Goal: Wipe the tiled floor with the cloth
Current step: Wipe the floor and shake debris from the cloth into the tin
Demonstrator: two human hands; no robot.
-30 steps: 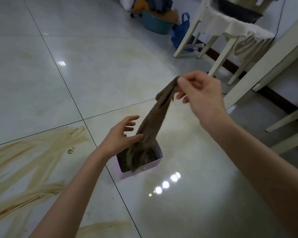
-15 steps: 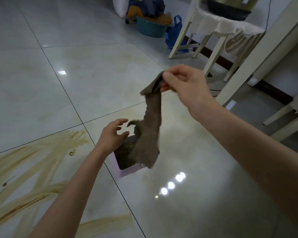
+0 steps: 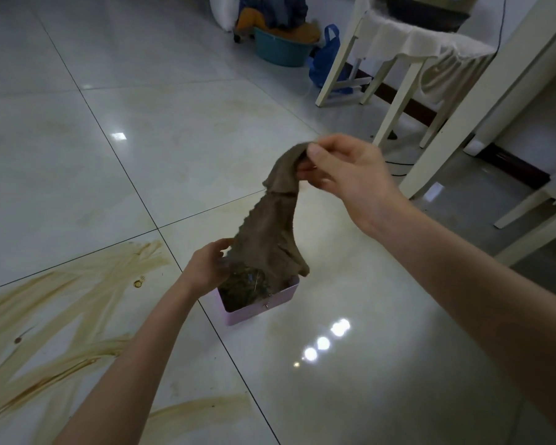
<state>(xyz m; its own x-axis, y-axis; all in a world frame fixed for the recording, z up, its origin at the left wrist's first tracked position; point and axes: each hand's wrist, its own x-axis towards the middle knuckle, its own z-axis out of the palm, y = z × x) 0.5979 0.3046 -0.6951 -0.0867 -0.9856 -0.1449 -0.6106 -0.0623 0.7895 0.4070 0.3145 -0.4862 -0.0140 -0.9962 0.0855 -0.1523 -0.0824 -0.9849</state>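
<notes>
1. Since half a second ago my left hand point(image 3: 206, 268) has taken hold of the cloth point(image 3: 270, 239), which now hangs wider.
2. Tiled floor point(image 3: 174, 149): brown streaks point(image 3: 61, 316) lie at eight o'clock from the pink box point(image 3: 257, 311).
3. Cloth: held up over the box, off the floor.
4. Right hand point(image 3: 347, 175): pinches the cloth's top corner, at one o'clock from the box.
5. Left hand: thumb and curled fingers hold its lower corner, at nine o'clock.

Both bare forearms reach forward. The raised right hand point(image 3: 344, 175) pinches the cloth point(image 3: 270, 239) by its top, while the left hand point(image 3: 206, 268), at its 7 o'clock, curls around the lower edge.
</notes>
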